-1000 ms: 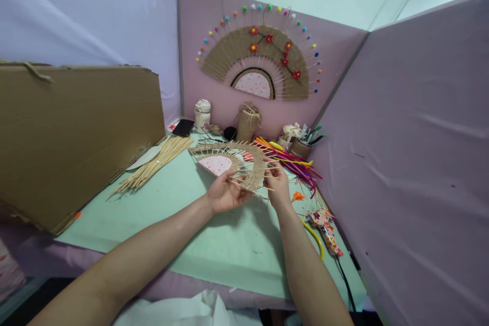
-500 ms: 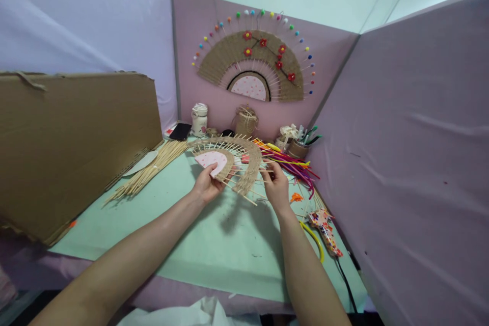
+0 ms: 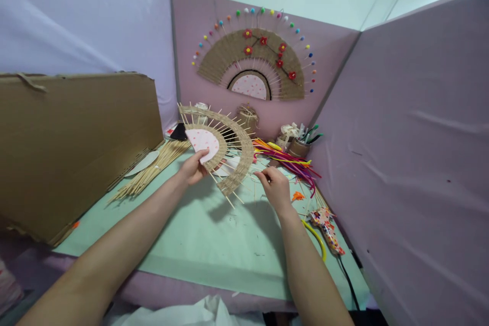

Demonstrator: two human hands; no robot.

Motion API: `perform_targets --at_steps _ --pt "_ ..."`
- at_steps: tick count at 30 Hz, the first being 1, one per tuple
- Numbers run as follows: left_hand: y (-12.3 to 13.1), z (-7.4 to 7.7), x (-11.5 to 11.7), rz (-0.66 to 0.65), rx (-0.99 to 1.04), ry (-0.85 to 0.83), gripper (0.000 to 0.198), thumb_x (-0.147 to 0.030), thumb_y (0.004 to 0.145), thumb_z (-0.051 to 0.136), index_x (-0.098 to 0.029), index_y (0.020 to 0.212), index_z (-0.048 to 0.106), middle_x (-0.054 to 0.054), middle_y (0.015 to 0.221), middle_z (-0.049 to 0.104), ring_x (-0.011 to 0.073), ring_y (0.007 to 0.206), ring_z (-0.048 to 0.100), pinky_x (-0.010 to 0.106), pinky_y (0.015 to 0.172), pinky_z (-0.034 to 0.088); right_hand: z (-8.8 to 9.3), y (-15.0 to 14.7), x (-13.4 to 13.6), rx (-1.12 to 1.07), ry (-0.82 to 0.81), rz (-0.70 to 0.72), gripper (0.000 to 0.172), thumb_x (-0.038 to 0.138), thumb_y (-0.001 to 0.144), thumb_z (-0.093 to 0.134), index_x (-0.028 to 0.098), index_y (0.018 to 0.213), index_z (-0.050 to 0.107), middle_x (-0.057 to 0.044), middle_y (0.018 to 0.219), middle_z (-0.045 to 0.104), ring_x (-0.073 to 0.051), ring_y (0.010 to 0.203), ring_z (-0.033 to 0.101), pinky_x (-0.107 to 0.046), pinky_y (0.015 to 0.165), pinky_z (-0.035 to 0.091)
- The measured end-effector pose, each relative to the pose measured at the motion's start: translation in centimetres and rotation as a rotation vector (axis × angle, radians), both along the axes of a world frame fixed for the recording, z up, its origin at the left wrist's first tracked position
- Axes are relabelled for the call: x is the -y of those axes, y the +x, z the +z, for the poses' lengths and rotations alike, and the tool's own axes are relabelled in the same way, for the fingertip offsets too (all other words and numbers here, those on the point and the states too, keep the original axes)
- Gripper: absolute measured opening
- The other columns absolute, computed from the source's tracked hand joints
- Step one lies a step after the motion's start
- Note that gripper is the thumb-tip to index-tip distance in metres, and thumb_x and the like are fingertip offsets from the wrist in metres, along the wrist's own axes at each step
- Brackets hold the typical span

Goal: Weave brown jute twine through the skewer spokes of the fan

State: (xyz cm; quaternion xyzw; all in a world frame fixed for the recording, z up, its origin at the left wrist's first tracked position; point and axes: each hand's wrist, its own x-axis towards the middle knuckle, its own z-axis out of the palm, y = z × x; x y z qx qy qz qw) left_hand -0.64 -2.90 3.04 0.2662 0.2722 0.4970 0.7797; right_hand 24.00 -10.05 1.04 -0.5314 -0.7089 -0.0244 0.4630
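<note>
My left hand grips a half-round fan made of thin wooden sticks by its inner part, with the thumb on the pink dotted half-disc. A woven band of brown twine runs across the sticks, whose bare tips stick out beyond it. The fan is raised above the table and tilted. Just right of its lower stick ends, my right hand is closed in a pinch. What lies between those fingertips is too thin and blurred to make out.
A bundle of sticks lies left, beside a cardboard sheet. Colourful pipe cleaners, a pen pot and a flower-patterned glue gun with a cord stand or lie right. A larger decorated fan hangs on the back panel.
The fan has moved left and upward and now faces me more. My right hand has come away from the fan's sticks, its fingers pinched, leaving a small gap.
</note>
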Motion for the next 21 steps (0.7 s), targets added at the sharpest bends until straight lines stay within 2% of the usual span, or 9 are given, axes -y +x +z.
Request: perform_targets --at_steps 5,9,15,21 --pt "-0.8 -1.6 -0.2 0.049 -0.029 0.029 0.044 -0.017 0.085 0.044 -0.006 0.128 0.043 0.013 0.08 0.072 0.0229 0.068 0.069 0.03 0.058 0.057 -0.6 -0.3 -0.3 0.071 -0.049 -0.021 0.035 0.047 0.085 0.05 0.019 0.063 0.052 0.0 0.062 0.052 -0.012 0.058 0.044 -0.025 0.059 0.031" --pt "-1.3 -2.4 -0.3 0.031 -0.029 0.013 0.043 -0.018 0.086 0.043 -0.005 0.126 0.045 0.014 0.08 0.072 0.0224 0.068 0.069 0.03 0.058 0.057 -0.9 -0.5 -0.5 0.099 -0.07 0.014 0.032 0.045 0.085 0.051 0.019 0.066 0.053 -0.001 0.065 0.054 -0.013 0.061 0.047 -0.025 0.059 0.032" --pt "-1.9 -2.7 -0.6 0.002 -0.041 0.007 0.043 -0.019 0.086 0.043 -0.003 0.127 0.044 0.015 0.082 0.072 0.0233 0.072 0.069 0.03 0.059 0.056 -0.8 -0.4 -0.6 0.104 -0.08 0.109 0.024 0.037 0.087 0.048 0.019 0.075 0.057 -0.004 0.074 0.059 -0.015 0.069 0.052 -0.026 0.065 0.037" --pt "-2.0 -2.6 -0.3 0.018 -0.076 0.004 0.041 -0.019 0.083 0.049 -0.006 0.123 0.049 0.013 0.08 0.072 0.0234 0.07 0.069 0.029 0.056 0.056 -0.5 -0.3 -0.3 0.047 -0.076 0.131 0.021 0.033 0.088 0.047 0.019 0.078 0.059 -0.004 0.078 0.061 -0.016 0.074 0.054 -0.026 0.069 0.039"
